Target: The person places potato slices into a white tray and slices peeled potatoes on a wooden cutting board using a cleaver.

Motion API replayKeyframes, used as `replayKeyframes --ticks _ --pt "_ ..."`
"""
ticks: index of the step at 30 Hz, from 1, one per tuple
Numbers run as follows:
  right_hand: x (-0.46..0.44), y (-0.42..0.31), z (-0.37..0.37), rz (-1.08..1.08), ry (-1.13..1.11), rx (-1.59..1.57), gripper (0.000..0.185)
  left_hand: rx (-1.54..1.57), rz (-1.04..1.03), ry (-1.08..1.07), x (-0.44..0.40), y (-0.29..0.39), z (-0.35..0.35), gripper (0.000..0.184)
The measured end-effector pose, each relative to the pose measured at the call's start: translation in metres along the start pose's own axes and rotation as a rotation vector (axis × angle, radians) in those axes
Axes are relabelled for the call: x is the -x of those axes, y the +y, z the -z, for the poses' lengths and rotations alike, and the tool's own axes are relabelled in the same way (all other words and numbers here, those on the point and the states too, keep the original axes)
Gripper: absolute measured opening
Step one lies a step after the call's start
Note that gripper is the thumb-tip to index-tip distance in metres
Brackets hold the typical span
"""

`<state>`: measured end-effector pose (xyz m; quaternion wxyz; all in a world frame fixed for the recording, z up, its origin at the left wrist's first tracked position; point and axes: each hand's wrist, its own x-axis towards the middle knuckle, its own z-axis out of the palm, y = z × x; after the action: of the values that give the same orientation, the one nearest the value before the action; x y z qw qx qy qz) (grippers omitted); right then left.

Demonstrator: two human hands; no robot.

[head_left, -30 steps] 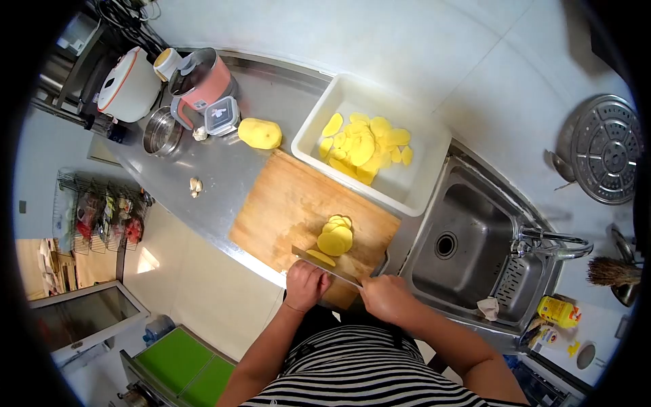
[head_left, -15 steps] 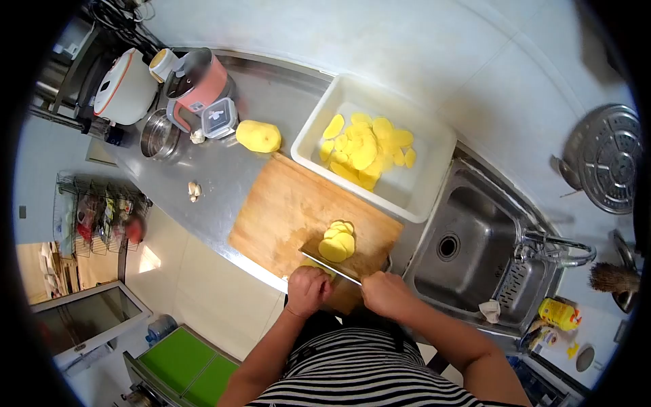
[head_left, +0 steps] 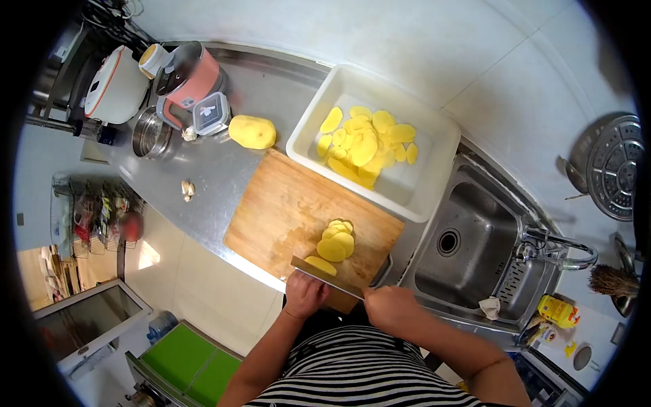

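Observation:
My right hand is wrapped round the handle of a knife, whose blade lies across the front of the wooden cutting board. Just behind the blade, on the near side, my left hand is closed with its fingers curled; what it holds is hidden. One yellow potato slice lies against the blade's far side. Beyond it is a small overlapping pile of slices. A white tub behind the board holds many slices, and a whole peeled potato sits at the board's far left corner.
A sink with a faucet is on the right. At the back left are a pink kettle, a lidded box, a steel bowl and a white cooker. Garlic cloves lie left of the board.
The knife has moved from beside the slice pile back toward me, and a slice now shows on its far side. The view has shifted slightly.

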<state>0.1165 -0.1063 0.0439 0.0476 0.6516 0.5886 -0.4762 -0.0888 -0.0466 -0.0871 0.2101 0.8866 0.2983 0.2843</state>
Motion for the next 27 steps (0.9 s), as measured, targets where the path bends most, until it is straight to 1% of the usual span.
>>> replayKeyframes --ticks 1,3,4,6,9,11,13,15,17,19,20,22,23,25,27 --pt "-0.005 -0.002 -0.001 0.002 -0.01 -0.004 0.016 0.001 -0.003 -0.003 -0.003 0.001 0.001 0.034" --pt "-0.02 -0.007 -0.005 0.028 0.028 -0.014 0.016 -0.012 -0.029 0.063 -0.01 0.004 0.003 0.026" --pt "-0.023 -0.008 -0.006 0.06 0.067 -0.022 0.016 -0.014 -0.031 0.064 -0.008 0.004 0.001 0.026" --pt "-0.019 -0.005 -0.008 0.049 0.067 -0.003 0.016 0.013 -0.005 -0.018 -0.004 0.0 0.001 0.026" --pt "-0.008 0.0 -0.008 0.019 0.06 0.013 0.015 0.016 -0.04 0.04 -0.004 0.0 -0.001 0.028" --pt "-0.012 0.0 -0.01 0.003 0.054 0.01 0.015 0.027 -0.034 0.022 -0.001 -0.003 -0.002 0.029" --pt "-0.033 -0.003 -0.019 0.071 0.116 0.015 0.015 0.03 -0.031 0.003 0.002 -0.003 -0.003 0.029" --pt "-0.038 -0.004 -0.017 0.089 0.13 0.006 0.015 0.053 -0.041 0.047 0.0 -0.003 -0.002 0.03" --pt "-0.034 -0.002 -0.018 0.094 0.141 -0.005 0.016 0.041 -0.039 0.044 -0.002 -0.001 0.001 0.03" --pt "-0.022 0.005 -0.02 -0.006 0.08 0.004 0.016 0.032 -0.029 0.048 -0.005 0.001 0.002 0.03" --pt "-0.024 0.006 -0.021 -0.01 0.076 0.003 0.016 0.04 -0.037 0.058 -0.006 0.0 0.001 0.03" --pt "-0.031 0.003 -0.023 0.005 0.079 0.011 0.016 0.052 -0.046 0.062 -0.004 0.001 0.0 0.03" --pt "-0.038 0.002 -0.025 0.006 0.082 0.007 0.016 0.072 -0.042 0.03 -0.002 -0.001 -0.001 0.03" --pt "-0.054 0.004 -0.03 0.048 0.141 -0.017 0.017 0.069 -0.023 -0.008 -0.004 -0.001 0.0 0.029" --pt "-0.064 0.012 -0.041 0.059 0.169 -0.01 0.017 0.058 -0.028 0.016 -0.008 0.002 0.002 0.029"
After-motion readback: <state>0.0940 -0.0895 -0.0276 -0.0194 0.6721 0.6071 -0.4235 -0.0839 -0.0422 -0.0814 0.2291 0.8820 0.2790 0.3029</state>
